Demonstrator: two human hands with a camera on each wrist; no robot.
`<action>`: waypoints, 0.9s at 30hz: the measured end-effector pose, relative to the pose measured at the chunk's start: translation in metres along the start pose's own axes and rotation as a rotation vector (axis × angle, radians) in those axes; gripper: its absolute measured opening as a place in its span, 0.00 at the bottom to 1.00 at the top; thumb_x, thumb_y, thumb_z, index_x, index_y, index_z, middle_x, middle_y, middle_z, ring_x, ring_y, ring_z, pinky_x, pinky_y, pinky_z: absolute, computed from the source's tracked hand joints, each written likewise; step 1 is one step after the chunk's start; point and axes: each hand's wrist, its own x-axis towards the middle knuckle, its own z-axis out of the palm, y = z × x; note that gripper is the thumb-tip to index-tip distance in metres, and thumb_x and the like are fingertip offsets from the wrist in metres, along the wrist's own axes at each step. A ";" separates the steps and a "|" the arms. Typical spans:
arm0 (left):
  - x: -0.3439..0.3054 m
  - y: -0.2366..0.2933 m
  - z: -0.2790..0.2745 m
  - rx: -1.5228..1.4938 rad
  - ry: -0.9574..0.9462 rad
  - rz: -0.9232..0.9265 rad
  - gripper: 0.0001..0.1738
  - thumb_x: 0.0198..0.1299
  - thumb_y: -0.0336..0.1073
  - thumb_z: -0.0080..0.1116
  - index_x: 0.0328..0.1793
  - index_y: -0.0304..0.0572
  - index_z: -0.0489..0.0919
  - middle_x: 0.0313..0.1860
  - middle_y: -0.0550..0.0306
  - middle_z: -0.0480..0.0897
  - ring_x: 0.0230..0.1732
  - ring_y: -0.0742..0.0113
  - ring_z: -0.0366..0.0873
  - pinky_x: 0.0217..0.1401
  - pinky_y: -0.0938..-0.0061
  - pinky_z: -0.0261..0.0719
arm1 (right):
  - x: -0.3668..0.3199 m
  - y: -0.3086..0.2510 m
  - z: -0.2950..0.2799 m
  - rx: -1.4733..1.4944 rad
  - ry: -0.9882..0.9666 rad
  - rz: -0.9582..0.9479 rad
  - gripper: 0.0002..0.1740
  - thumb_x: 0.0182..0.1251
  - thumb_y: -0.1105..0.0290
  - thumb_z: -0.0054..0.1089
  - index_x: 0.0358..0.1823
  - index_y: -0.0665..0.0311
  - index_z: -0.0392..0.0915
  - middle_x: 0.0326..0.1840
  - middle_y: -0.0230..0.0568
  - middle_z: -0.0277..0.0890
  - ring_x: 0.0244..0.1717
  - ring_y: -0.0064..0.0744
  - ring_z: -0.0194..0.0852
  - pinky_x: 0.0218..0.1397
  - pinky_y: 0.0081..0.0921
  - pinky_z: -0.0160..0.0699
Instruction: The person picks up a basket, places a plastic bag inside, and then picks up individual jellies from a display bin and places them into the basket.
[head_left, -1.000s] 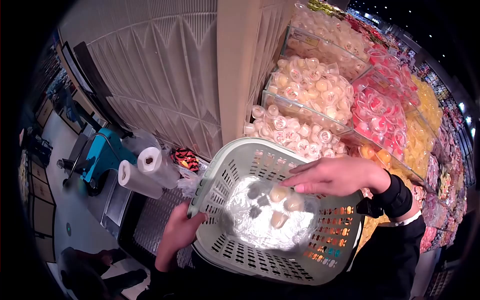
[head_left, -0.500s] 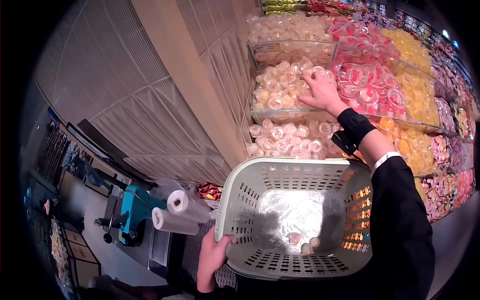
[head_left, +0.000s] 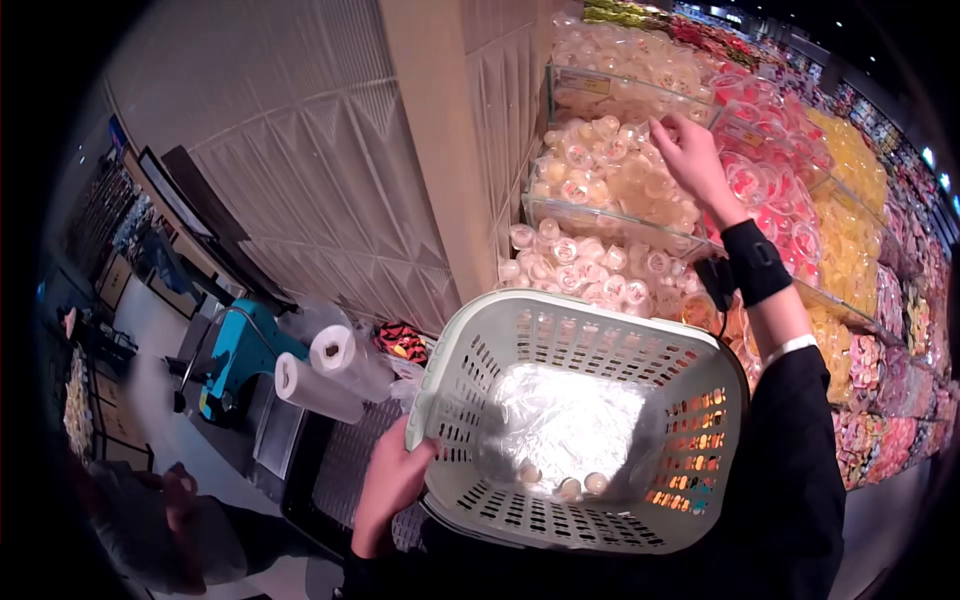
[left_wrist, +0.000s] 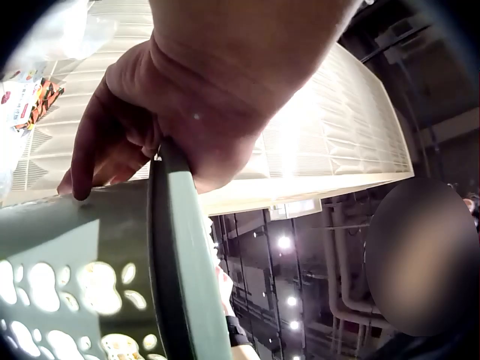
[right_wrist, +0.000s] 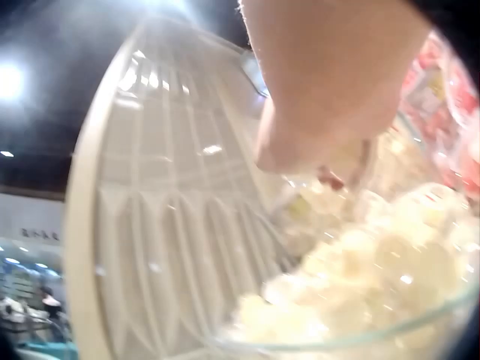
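Observation:
The left hand (head_left: 392,480) grips the left rim of a pale grey-green plastic basket (head_left: 590,303); in the left wrist view, its fingers (left_wrist: 86,161) curl over that rim. A few small jelly cups (head_left: 569,489) lie on the shiny basket floor. Beyond the basket, the right hand (head_left: 690,160) is over a clear bin of pale jelly cups (head_left: 578,165), fingers bent down toward them. The right wrist view shows it from behind, close above the pale cups (right_wrist: 412,255); I cannot tell whether it holds one.
Pink jelly cups (head_left: 765,190) and yellow ones (head_left: 850,215) fill bins to the right. A ribbed wall panel (head_left: 300,180) stands at the left. Below it are plastic bag rolls (head_left: 320,388) and a teal machine (head_left: 235,350) on a counter. A person (head_left: 170,530) is at the lower left.
The right hand has gone from over the basket to the pale bin, then slightly toward the bin's back right. The jelly cups have shifted toward the basket's near side. The left hand keeps its grip.

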 end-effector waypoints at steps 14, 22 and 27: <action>-0.007 -0.001 0.001 0.093 0.011 -0.049 0.21 0.56 0.30 0.53 0.57 0.32 0.73 0.42 0.50 0.82 0.43 0.69 0.79 0.48 0.72 0.75 | -0.033 0.040 -0.008 -0.206 -0.727 -0.076 0.16 0.61 0.63 0.62 0.41 0.69 0.74 0.30 0.48 0.77 0.34 0.42 0.77 0.38 0.34 0.75; -0.012 0.006 0.005 0.132 0.073 -0.096 0.22 0.56 0.30 0.54 0.58 0.30 0.73 0.42 0.48 0.83 0.42 0.66 0.80 0.48 0.71 0.75 | -0.060 0.033 0.003 -0.250 -0.553 -0.248 0.18 0.60 0.62 0.64 0.41 0.68 0.70 0.33 0.56 0.77 0.37 0.57 0.77 0.38 0.41 0.74; -0.017 -0.008 0.005 0.033 0.093 -0.105 0.22 0.57 0.29 0.54 0.59 0.32 0.73 0.42 0.52 0.83 0.41 0.71 0.79 0.47 0.74 0.76 | -0.057 0.037 -0.004 -0.170 -0.457 -0.283 0.18 0.60 0.63 0.65 0.45 0.66 0.71 0.36 0.57 0.78 0.38 0.57 0.78 0.39 0.39 0.76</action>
